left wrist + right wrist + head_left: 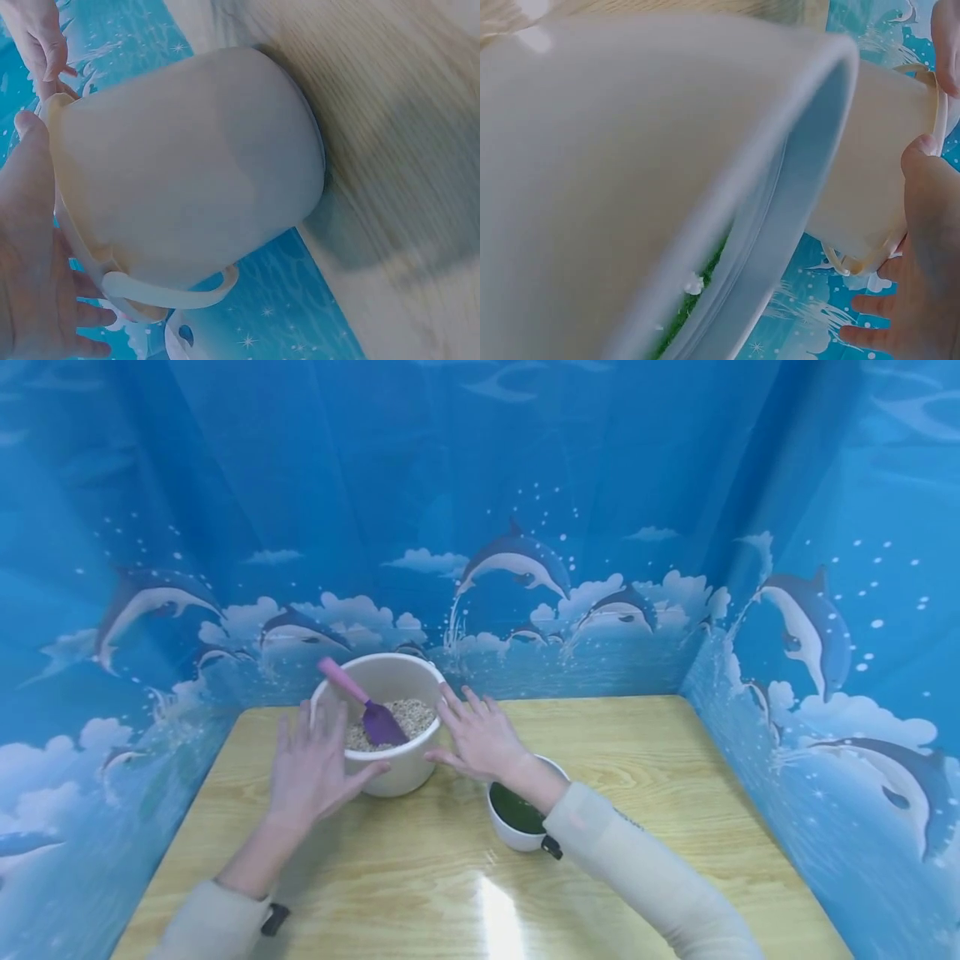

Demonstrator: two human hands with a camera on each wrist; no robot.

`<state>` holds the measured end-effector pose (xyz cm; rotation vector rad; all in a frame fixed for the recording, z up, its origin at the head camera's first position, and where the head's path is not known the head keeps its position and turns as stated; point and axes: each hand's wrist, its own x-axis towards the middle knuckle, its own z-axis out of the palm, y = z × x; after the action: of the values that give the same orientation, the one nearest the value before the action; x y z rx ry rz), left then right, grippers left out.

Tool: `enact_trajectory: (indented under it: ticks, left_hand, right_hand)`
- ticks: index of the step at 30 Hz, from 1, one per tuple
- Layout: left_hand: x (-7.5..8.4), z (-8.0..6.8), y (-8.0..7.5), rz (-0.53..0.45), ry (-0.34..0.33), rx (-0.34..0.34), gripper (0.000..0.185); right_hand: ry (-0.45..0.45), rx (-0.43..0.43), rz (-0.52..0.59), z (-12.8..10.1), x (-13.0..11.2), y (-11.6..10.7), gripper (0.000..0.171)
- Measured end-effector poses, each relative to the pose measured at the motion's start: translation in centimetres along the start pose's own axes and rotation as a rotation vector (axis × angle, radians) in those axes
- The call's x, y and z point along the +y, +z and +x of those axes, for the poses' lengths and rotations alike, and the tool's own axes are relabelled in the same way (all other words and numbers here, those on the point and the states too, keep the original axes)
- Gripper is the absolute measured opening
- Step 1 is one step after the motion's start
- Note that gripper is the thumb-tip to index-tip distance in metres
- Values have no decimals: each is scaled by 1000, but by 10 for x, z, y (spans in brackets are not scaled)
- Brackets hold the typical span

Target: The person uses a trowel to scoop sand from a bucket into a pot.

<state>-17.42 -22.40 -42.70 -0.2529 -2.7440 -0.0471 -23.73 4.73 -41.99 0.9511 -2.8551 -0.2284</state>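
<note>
Nearest, a small white bowl [517, 827] of green matter sits just under the right sleeve; a careless elbow could tip it. Beyond, the left hand [311, 768] and right hand [480, 739], fingers straight, flank the grain-filled bucket [390, 768] on the desk [675, 793], a purple scoop [367, 706] inside.

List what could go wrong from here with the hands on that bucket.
The right hand and its sleeve hang right over the small white bowl of green stuff, so a pull back might tip it. The purple scoop leans loose in the grain, and moving the white bucket between open palms, the left hand included, might let it slip.
</note>
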Motion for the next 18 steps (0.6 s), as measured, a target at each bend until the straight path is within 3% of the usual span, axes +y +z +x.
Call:
enact_trajectory:
  ticks: [12, 15, 18]
  left_hand:
    - [-18, 26, -17, 131, 340, 83, 122]
    - [-24, 35, -22, 157, 401, 60, 120]
    - [-29, 43, -26, 159, 433, -7, 111]
  right_hand:
    - [5, 9, -2, -3, 0, 4, 94]
    - [4, 5, -3, -3, 0, 4, 94]
    - [3, -3, -2, -3, 1, 5, 94]
